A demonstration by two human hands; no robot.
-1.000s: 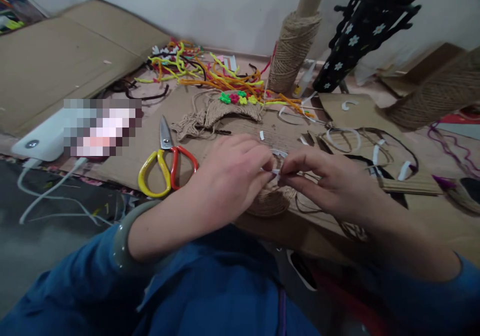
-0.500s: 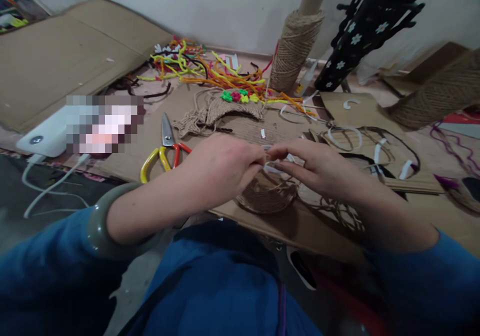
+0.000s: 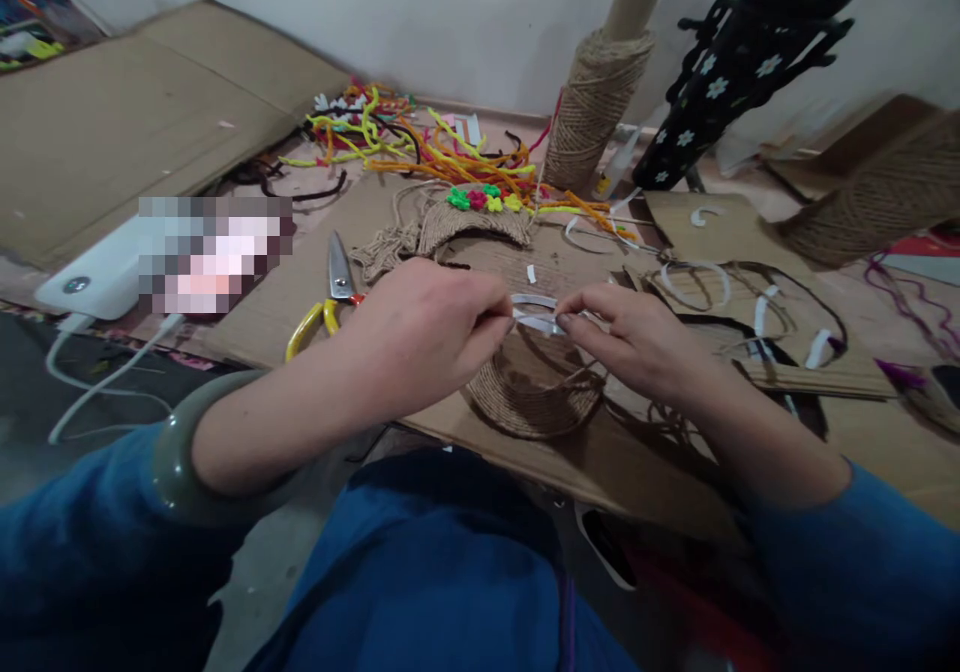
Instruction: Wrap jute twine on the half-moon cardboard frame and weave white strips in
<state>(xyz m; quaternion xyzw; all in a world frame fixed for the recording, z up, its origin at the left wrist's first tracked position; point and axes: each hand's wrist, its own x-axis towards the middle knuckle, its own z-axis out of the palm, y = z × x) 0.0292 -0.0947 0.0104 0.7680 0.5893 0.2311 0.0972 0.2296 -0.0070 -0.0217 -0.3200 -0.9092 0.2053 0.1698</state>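
My left hand [image 3: 439,327] and my right hand [image 3: 637,332] face each other over the board, thumbs and forefingers closed. Stretched between their fingertips is a thin, curved white strip [image 3: 534,300], pinched at both ends. Below it lies a curved band of coiled jute twine [image 3: 536,412], partly covered by my left hand. Loose twine [image 3: 675,427] trails beside that band, under my right wrist. Scissors [image 3: 341,277] with yellow and red handles rest left of my left hand, their handles partly hidden by my forearm.
Behind my hands sits a twine piece [image 3: 476,227] with small coloured flowers. Farther back are coloured pipe cleaners [image 3: 450,162], a twine spool [image 3: 600,102] and a black flowered stand [image 3: 705,82]. Another spool [image 3: 870,192] leans at right. A power bank [image 3: 97,272] lies left.
My hands have moved apart sideways, so the white strip now shows between them. More of the coiled twine band is uncovered. The view has shifted slightly.
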